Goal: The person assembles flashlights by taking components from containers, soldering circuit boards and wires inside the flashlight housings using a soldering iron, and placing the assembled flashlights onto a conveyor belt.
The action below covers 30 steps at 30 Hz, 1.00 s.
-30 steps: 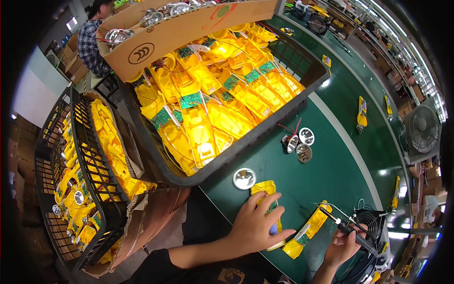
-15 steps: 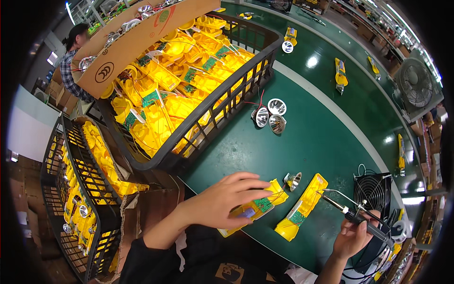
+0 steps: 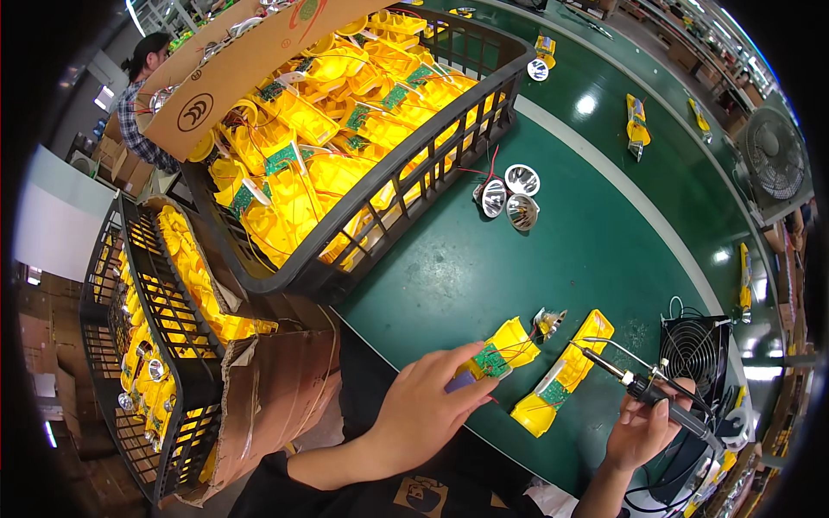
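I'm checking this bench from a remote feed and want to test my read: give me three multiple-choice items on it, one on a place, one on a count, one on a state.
1. Where is the small black fan?
A. on the green table, beside the right hand
B. inside the big black crate
C. on the cardboard sheet

2. How many loose silver reflector cups lie grouped by the big black crate?
A. one
B. three
C. six

3. What is the right hand doing?
A. lying flat and empty
B. gripping a soldering iron
C. lifting a crate

Answers:
1 A, the fan stands on the green table just above the right hand.
2 B, three cups lie together there.
3 B, its fingers wrap the soldering iron, whose tip points toward the yellow housing that the left hand holds.
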Each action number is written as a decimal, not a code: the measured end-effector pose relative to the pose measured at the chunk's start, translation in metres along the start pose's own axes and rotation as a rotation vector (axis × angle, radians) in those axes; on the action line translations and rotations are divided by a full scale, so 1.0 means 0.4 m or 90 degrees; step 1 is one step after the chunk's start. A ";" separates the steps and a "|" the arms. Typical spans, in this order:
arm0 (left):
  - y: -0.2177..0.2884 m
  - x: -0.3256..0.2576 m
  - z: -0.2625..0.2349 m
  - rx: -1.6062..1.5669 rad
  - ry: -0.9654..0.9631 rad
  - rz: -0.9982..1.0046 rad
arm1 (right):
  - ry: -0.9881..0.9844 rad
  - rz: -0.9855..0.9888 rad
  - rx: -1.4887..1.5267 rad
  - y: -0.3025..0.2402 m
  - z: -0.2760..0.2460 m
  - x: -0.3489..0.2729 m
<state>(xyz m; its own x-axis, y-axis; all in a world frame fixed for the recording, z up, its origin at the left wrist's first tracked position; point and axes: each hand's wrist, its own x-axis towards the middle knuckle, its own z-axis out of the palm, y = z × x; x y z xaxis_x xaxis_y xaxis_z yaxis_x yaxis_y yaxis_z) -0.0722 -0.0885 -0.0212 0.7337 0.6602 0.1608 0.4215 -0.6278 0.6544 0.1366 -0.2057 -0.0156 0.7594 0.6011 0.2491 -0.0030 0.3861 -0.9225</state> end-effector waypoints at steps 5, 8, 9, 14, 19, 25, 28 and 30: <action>0.004 -0.008 0.039 0.010 0.050 -0.073 | 0.030 0.023 -0.024 0.005 -0.009 -0.005; -0.010 -0.012 0.063 -0.039 0.124 -0.062 | 0.031 0.037 -0.012 0.004 -0.007 -0.009; -0.015 -0.013 0.069 -0.055 0.146 -0.062 | 0.031 0.045 -0.008 0.004 -0.006 -0.011; -0.028 -0.017 0.080 -0.103 0.198 -0.064 | 0.038 0.067 -0.007 0.016 0.010 -0.024; -0.040 -0.014 0.072 -0.199 0.151 -0.098 | 0.022 0.099 -0.026 0.031 0.026 -0.031; -0.049 -0.004 0.066 -0.149 0.127 -0.022 | 0.021 0.116 -0.049 0.037 0.025 -0.031; -0.065 0.009 0.059 -0.148 0.087 0.038 | 0.018 0.126 -0.054 0.035 0.010 -0.031; -0.075 0.019 0.054 -0.161 0.071 0.045 | 0.008 0.133 -0.057 0.030 -0.003 -0.034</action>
<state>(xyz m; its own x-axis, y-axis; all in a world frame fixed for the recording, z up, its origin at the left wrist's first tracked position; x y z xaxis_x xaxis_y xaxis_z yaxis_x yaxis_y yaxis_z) -0.0677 -0.0735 -0.0556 0.6874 0.6687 0.2833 0.2152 -0.5601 0.7999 0.1270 -0.2099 -0.0305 0.7564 0.6525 0.0461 -0.1040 0.1895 -0.9764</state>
